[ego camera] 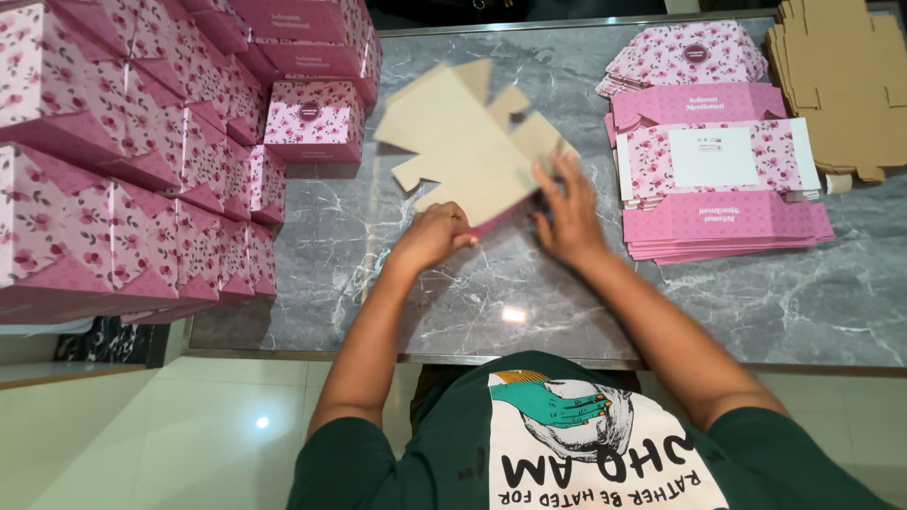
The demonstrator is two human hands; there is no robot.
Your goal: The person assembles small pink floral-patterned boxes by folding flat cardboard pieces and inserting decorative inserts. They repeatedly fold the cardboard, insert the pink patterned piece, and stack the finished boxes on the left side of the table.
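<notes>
Cardboard box blank [470,142], brown side up, we held left of the flat pink stack [723,184], left hand [430,236] clamped on its edge, right hand [570,212] fingers spread across it.

Dark green short-sleeved shirt; white printed panel with teal hand graphic; bare forearms.

A flat die-cut carton blank [468,142], plain tan on its upturned side with a pink edge showing beneath, was tilted above the grey marble desk [803,293], flaps spread.
</notes>
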